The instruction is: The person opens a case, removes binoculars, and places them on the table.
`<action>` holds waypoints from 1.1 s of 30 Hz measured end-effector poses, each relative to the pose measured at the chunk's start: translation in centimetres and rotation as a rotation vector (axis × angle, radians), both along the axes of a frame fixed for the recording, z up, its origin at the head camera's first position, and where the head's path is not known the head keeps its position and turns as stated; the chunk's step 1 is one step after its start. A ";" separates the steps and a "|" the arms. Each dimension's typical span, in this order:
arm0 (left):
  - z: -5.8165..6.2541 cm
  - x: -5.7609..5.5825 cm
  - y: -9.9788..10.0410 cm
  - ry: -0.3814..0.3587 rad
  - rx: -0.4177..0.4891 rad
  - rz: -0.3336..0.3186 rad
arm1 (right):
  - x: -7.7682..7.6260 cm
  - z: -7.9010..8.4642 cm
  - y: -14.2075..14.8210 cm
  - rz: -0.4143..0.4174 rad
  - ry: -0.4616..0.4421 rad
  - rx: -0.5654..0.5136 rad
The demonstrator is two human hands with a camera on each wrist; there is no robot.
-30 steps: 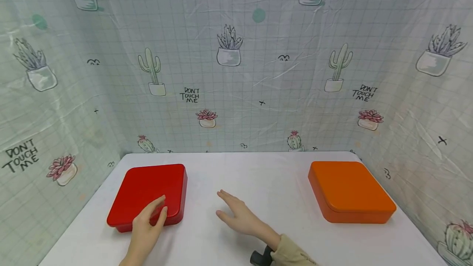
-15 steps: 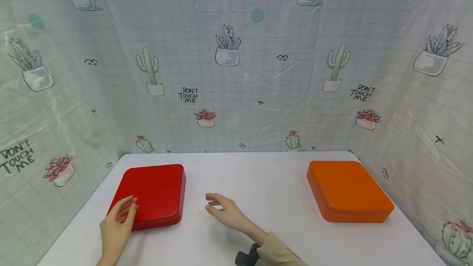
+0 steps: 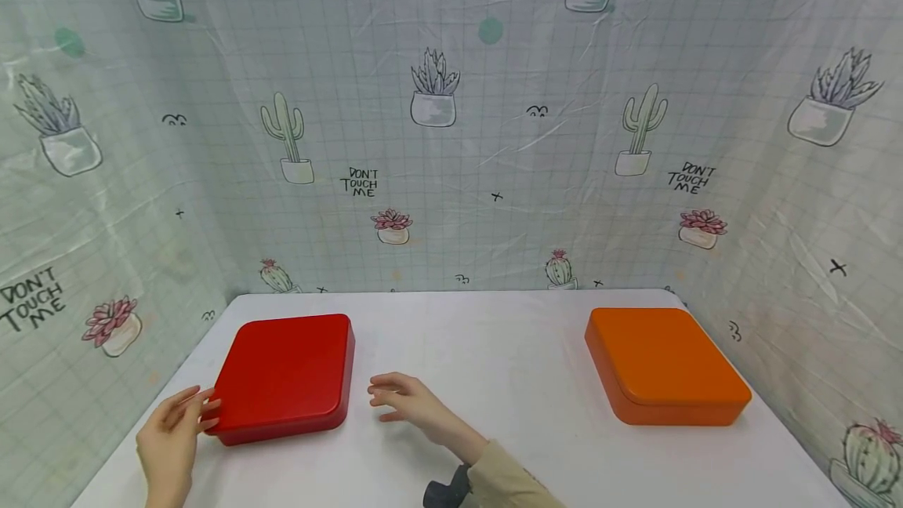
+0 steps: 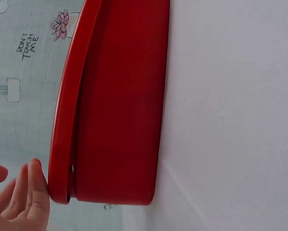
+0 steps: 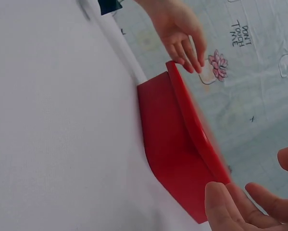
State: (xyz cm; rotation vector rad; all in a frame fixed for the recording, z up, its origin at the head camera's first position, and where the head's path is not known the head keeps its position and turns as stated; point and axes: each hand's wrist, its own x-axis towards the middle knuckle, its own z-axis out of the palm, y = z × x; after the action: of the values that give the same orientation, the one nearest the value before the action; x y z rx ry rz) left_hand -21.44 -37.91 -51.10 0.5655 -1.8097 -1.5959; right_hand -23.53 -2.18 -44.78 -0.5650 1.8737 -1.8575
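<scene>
A red box (image 3: 289, 375) with a red lid (image 4: 64, 120) stands on the left of the white table. At its near left corner is my left hand (image 3: 171, 437), fingers loosely bent; in the left wrist view its fingertips touch the lid's edge while the thumb stays apart. A thin dark gap shows between lid and box wall (image 4: 119, 106) there. My right hand (image 3: 416, 410) hovers off the box's right side, fingers spread and slightly bent, holding nothing. In the right wrist view its fingers (image 5: 220, 207) overlap the box's near end.
An orange box (image 3: 666, 367) with a lid sits at the right of the white table (image 3: 494, 382). A printed cactus curtain (image 3: 451, 147) encloses the back and sides. A dark device (image 3: 446, 488) is on the right wrist, below a beige sleeve (image 3: 511, 480).
My left hand has moved left from the box's front edge to its near left corner. My right hand has shifted left, closer to the box. Both boxes stay in place.
</scene>
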 end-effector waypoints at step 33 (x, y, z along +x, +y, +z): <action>0.7 1.9 -2.7 -0.353 0.437 -0.208 | 0.9 -1.0 -4.7 -0.074 -0.324 -0.135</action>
State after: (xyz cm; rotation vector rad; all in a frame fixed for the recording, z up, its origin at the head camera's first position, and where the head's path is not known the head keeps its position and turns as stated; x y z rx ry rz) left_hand -19.51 -40.64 -50.44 0.9305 -1.8145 -2.1690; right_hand -22.64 -6.89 -45.82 -0.2211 1.5862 -1.9959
